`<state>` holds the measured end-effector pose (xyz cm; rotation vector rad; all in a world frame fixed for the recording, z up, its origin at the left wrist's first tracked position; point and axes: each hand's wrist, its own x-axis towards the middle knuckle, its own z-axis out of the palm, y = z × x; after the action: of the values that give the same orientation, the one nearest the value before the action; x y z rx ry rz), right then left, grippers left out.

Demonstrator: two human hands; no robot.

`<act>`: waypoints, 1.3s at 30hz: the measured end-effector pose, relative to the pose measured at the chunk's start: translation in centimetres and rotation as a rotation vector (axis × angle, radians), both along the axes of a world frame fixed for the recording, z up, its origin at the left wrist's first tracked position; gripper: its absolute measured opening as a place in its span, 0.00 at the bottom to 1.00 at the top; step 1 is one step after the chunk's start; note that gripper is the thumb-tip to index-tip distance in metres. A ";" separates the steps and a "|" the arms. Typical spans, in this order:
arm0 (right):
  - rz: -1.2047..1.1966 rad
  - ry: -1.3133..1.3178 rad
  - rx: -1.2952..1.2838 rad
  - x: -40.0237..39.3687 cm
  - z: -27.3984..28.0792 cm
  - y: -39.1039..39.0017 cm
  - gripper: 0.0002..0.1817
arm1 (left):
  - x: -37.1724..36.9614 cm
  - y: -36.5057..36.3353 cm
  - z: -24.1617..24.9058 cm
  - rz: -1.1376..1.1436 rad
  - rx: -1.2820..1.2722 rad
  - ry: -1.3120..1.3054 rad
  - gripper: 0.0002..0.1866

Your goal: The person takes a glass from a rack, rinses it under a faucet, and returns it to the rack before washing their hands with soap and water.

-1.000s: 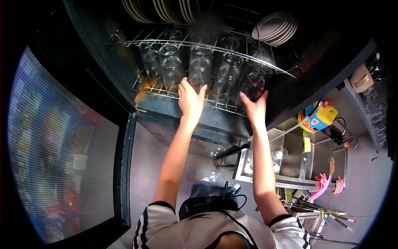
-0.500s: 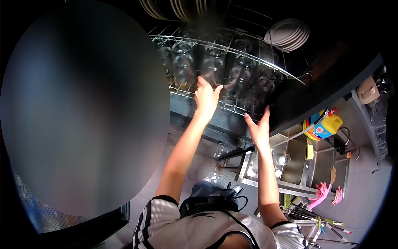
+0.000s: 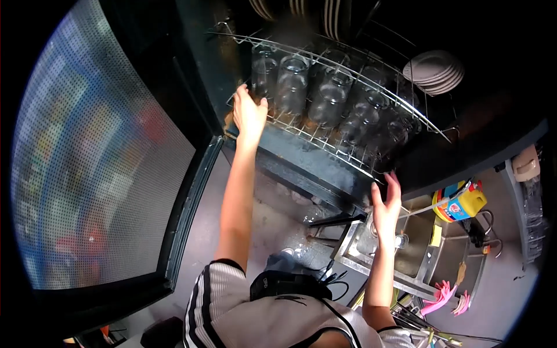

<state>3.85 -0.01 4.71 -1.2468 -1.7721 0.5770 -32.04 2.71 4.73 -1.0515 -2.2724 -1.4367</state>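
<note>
A wire rack (image 3: pixel 325 142) inside the dark cabinet holds several clear drinking glasses (image 3: pixel 292 87) in a row. At the rack's left front end is my left hand (image 3: pixel 249 119), its thumb and fingers apart, close to the leftmost glass (image 3: pixel 264 72). My right hand (image 3: pixel 387 209) is by the rack's right front corner, thumb and fingers spread upward. Neither hand has a glass in it. Whether the fingertips touch the wire is hard to tell.
A mesh-panelled door (image 3: pixel 116 191) stands open on the left. Stacked white plates (image 3: pixel 435 72) sit deeper in the cabinet. To the lower right are a metal sink (image 3: pixel 458 238), a yellow jug (image 3: pixel 464 204) and pink gloves (image 3: pixel 439 298).
My left hand has moved left, from before the middle glasses to the rack's left end. My right hand stays near the right corner. The mesh door now shows where a blurred patch was.
</note>
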 end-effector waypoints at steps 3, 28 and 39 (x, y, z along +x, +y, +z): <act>0.182 0.112 -0.024 0.7 1.8 -2.4 0.06 | -3.5 2.3 -1.6 -0.275 -0.142 -0.111 0.39; 0.170 -0.196 -0.283 6.2 -0.5 -6.7 0.08 | -10.7 10.1 -5.3 -0.630 -0.136 -0.250 0.45; 0.143 -0.147 -0.318 7.4 -2.1 -6.4 0.08 | -8.5 7.7 -2.8 -0.476 -0.217 -0.249 0.46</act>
<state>11.28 -6.42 2.65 -1.4131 -1.9576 0.8967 -40.55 10.40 1.96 -1.6538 -2.5086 -1.5896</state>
